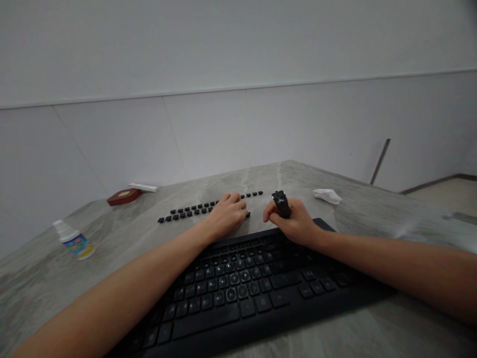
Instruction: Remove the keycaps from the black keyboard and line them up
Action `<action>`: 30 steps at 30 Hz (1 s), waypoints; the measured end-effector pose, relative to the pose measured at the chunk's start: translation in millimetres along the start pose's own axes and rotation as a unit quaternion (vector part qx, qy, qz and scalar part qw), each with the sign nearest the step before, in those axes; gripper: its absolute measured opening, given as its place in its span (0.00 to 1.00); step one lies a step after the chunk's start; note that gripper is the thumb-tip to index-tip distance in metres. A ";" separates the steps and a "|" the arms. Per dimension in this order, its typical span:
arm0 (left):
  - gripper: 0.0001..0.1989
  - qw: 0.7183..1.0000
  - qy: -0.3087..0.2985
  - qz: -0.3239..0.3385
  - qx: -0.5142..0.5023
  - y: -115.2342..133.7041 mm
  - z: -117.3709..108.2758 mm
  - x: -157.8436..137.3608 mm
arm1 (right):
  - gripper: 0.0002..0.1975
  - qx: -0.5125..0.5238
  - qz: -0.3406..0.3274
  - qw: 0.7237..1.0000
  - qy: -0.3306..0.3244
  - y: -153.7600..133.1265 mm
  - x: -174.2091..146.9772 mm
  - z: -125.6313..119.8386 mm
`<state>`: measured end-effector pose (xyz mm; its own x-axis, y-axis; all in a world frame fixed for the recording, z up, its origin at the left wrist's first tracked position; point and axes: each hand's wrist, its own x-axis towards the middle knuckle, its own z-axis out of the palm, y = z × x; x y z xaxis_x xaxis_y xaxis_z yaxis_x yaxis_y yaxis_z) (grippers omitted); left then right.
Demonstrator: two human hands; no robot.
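Note:
A black keyboard (223, 293) lies in front of me at a slant; the switches of its top rows show bare, without keycaps. Beyond it, small black keycaps (189, 214) are lined up in two rows on the table. My left hand (229, 214) reaches over the rows, its fingers bent down among the keycaps; what sits under the fingertips is hidden. Above the keyboard's far right edge, my right hand (294, 221) is closed around a short black tool (281, 203) that points up, its exact kind unclear.
A spray bottle (76, 241) with a colourful label lies at the left. Farther back are a reddish-brown wooden object (124, 197) and a flat white bar (143, 187). A crumpled white cloth or tissue (328, 195) lies at the right. A white wall (208, 134) borders the grey table (122, 238).

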<state>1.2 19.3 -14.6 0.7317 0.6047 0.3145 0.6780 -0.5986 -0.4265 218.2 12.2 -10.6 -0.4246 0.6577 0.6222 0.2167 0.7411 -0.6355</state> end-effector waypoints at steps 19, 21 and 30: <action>0.39 0.986 -0.018 -0.043 -0.161 3.6 -3.4 -3.4 | 0.12 0.010 0.000 1.000 -0.002 -0.5 -0.3 0.9; 0.40 0.986 -0.025 -0.055 -0.157 3.2 -2.3 -3.5 | 0.11 0.009 0.002 1.000 -0.006 -0.5 -0.3 1.0; 0.46 0.969 -0.056 -0.140 -0.197 -7.1 5.9 -0.8 | 0.11 0.008 0.005 1.000 -0.005 -0.4 -0.4 1.3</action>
<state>-4.6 26.1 -16.8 0.5178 0.8124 0.2681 0.8392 -0.5433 0.0254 217.1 11.4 -11.2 -0.4319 0.6636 0.6108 0.2075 0.7322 -0.6487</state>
